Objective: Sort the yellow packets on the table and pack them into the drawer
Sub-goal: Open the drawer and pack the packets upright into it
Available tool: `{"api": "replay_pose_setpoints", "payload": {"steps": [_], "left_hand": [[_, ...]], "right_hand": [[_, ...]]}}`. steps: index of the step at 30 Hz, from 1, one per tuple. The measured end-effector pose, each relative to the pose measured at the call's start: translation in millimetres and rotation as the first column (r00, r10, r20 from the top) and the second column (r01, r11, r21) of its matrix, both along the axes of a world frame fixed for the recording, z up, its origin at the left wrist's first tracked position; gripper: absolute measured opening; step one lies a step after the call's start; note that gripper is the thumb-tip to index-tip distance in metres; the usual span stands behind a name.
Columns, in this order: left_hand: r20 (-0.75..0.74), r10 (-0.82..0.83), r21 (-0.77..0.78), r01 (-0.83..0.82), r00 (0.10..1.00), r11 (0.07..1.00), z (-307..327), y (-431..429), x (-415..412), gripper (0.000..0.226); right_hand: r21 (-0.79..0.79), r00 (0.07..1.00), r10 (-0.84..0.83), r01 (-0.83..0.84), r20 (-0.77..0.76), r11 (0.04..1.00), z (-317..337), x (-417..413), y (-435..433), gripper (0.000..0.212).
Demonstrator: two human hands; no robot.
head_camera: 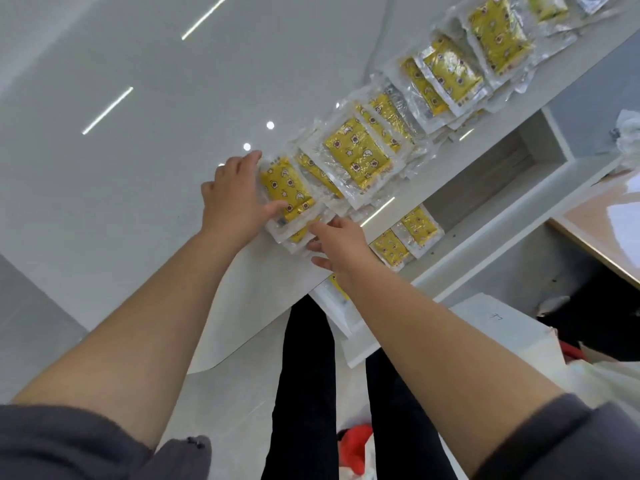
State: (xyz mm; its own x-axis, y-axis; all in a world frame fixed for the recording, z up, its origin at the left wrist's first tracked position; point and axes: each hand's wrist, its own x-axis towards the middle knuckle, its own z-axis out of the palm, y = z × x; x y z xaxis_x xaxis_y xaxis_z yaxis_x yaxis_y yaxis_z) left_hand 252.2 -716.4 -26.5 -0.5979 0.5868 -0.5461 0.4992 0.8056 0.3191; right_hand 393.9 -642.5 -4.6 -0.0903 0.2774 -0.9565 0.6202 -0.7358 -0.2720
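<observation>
A small stack of yellow packets [285, 188] in clear wrap lies near the white table's front edge. My left hand [233, 199] holds the stack from the left, fingers along its far side and thumb on top. My right hand [337, 242] touches the stack's near right corner with straight fingers. Several more yellow packets [358, 152] run in an overlapping row toward the far right [498, 32]. The open drawer [485, 174] below the table edge holds two packets [417, 225] at its near end.
The glossy white table [138, 133] stretches left of the packets. A wooden-topped surface [599, 223] stands at the right. A white box [491, 327] sits below the drawer. My legs in black trousers [304, 375] are under the table edge, with a red item [355, 445] on the floor.
</observation>
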Motion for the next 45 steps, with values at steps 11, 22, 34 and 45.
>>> {"api": "replay_pose_setpoints", "payload": {"steps": [11, 22, 34, 45], "left_hand": [[0.070, -0.007, 0.013, 0.007, 0.998, 1.000, -7.0, -27.5, 8.4, 0.059], [0.785, 0.614, -0.153, -0.935, 0.081, 0.319, 34.9, -39.0, 12.4, 0.033], [0.578, 0.468, 0.178, -0.663, 0.669, 0.727, 43.2, 38.0, 7.6, 0.022], [0.206, 0.037, 0.129, -0.064, 0.978, 0.990, -3.5, 128.3, -11.4, 0.031]], "right_hand": [[0.017, 0.994, -0.112, 0.112, -0.014, 0.994, -12.3, -10.2, -27.0, 0.012], [0.022, 0.951, 0.194, -0.195, -0.240, 0.981, 24.2, -9.9, -10.7, 0.012], [0.278, 0.820, 0.530, -0.469, -0.214, 0.838, 33.3, 11.3, 77.9, 0.023], [0.364, 0.840, 0.540, -0.486, -0.058, 0.795, 22.8, 55.9, 136.3, 0.025]]}}
